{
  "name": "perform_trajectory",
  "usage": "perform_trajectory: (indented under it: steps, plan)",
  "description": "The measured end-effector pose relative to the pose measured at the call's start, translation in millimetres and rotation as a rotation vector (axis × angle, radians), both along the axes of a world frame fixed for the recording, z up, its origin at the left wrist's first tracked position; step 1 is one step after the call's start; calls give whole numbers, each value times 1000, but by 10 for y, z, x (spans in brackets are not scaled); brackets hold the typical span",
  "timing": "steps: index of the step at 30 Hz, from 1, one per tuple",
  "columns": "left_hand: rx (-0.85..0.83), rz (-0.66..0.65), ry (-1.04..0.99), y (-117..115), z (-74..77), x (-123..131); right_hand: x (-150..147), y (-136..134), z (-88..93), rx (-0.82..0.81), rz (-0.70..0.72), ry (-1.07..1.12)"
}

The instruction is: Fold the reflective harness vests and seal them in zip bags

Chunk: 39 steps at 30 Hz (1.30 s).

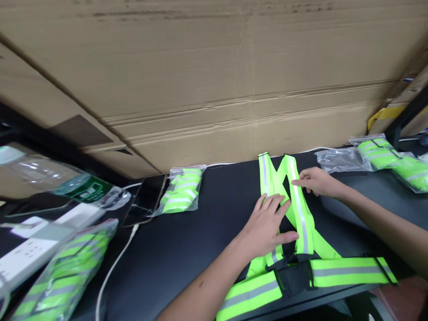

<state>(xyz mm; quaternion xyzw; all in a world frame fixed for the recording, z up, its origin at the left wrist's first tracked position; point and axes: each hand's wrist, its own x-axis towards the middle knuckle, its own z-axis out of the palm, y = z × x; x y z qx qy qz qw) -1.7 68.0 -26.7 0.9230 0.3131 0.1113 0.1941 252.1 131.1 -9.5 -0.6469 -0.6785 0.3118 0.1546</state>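
A neon yellow-green reflective vest [302,227] with silver-grey stripes lies spread on the black table, its two shoulder straps pointing away from me and its waist belt along the near edge. My left hand [267,225] rests over the left strap, palm down with fingers spread, the thumb reaching across to the right strap. At the outer edge of the right strap, my right hand [316,182] has one digit on top of the strap and the other fingers curled in; it appears to pinch the edge. Black fabric and buckles at the waist are partly shadowed.
Bagged vests lie at the back [182,191], left front [67,276] and right [381,154], beside an empty-looking clear bag [344,159]. A phone [145,198], cable, power strip [30,249] and plastic bottle [87,189] stand left. A cardboard wall [234,67] closes the back.
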Motion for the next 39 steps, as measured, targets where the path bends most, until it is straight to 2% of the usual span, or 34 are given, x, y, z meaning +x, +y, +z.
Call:
perform_trajectory:
  steps: [3,6,11,16,19,20,22,25,28,32,35,37,39]
  plan:
    - [25,2,10,-2,12,5,15,13,-87,-70,-19,185]
    - [23,20,38,-16,44,5,4,67,-91,-91,-41,307]
    - [18,16,39,-17,56,-1,16,125,-93,-83,-36,347]
    - [-26,17,18,55,70,-23,-23,65,-205,84,-108,197]
    - [-2,56,52,39,246,-45,-105,-54,-231,282,-135,88]
    - [24,76,69,1,335,-56,-129,-94,-233,358,-88,41]
    - [65,97,108,-137,521,-88,-156,-153,-244,483,102,-79]
    - [64,73,159,-476,684,-182,-133,-179,-304,478,427,-244]
    - [72,100,149,-839,597,-331,-80,-146,-389,362,547,-300]
    - [136,241,154,-1141,279,-591,-54,-109,-366,348,586,-329]
    - [173,332,160,-1252,120,-799,-79,-242,-102,453,547,-304]
    - [154,366,141,-1315,79,-919,-111,-478,163,560,535,-259]
    - [125,392,111,-1373,69,-999,-159,-820,397,601,587,-195]
